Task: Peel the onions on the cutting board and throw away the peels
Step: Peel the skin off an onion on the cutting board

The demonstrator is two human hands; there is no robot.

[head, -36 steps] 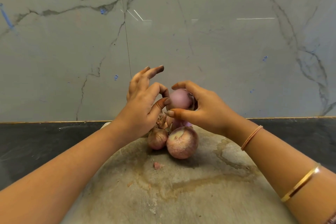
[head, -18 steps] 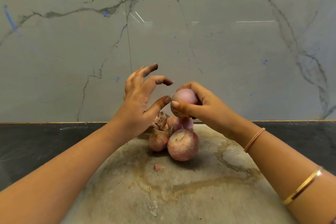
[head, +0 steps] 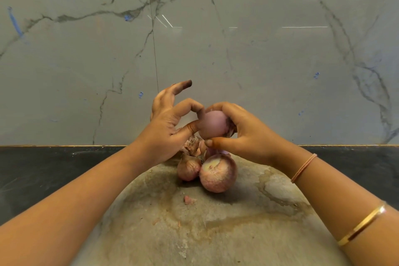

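Observation:
My right hand (head: 244, 134) grips a smooth pale purple peeled onion (head: 212, 125) above the round stained cutting board (head: 194, 229). Loose skin hangs at the onion's right side under my fingers. My left hand (head: 168, 127) pinches the onion's left side with thumb and index finger, while its other fingers are raised. Below on the board lie a large onion with a cut top (head: 218, 173) and a smaller brown-skinned onion (head: 189, 168). A heap of dry peels (head: 193, 143) sits behind them, partly hidden by my hands.
A small peel scrap (head: 189, 200) lies on the board in front of the onions. The board rests on a dark countertop (head: 43, 170) against a grey marble wall (head: 259, 49). No bin is in view.
My left index finger and thumb have closed onto the held onion's left side. My right hand has turned the onion slightly and holds it a little higher.

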